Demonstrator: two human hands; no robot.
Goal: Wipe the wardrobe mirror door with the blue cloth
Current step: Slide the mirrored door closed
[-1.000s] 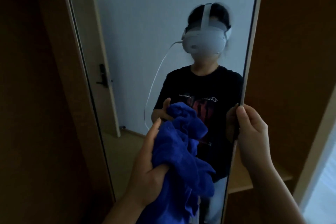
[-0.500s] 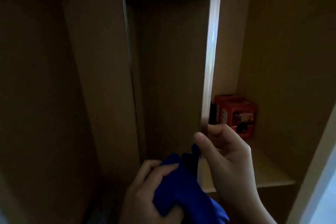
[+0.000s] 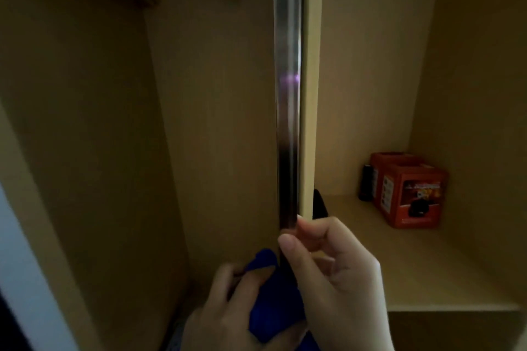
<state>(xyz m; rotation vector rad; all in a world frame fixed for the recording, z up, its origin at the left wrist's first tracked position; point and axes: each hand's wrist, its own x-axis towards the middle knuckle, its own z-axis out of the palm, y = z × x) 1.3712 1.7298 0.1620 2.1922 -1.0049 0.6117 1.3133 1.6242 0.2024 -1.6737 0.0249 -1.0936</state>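
The wardrobe mirror door [image 3: 288, 94] stands almost edge-on in the middle of the view, so only its thin metal edge and a sliver of glass show. My right hand [image 3: 333, 273] pinches that edge low down, thumb on the left side and fingers on the right. Just left of it my left hand [image 3: 228, 313] grips the bunched blue cloth [image 3: 273, 305], which sits beside the door's lower edge. Most of the cloth is hidden between my two hands.
Wooden wardrobe panels [image 3: 214, 122] fill the left and centre. To the right a shelf [image 3: 427, 273] carries an orange-red box [image 3: 410, 191] with a small dark item beside it. A pale strip [image 3: 17, 265] runs down the far left.
The door has swung from facing me, showing a reflection, to nearly edge-on. The wardrobe interior and shelf have come into view. My left hand with the cloth has dropped lower.
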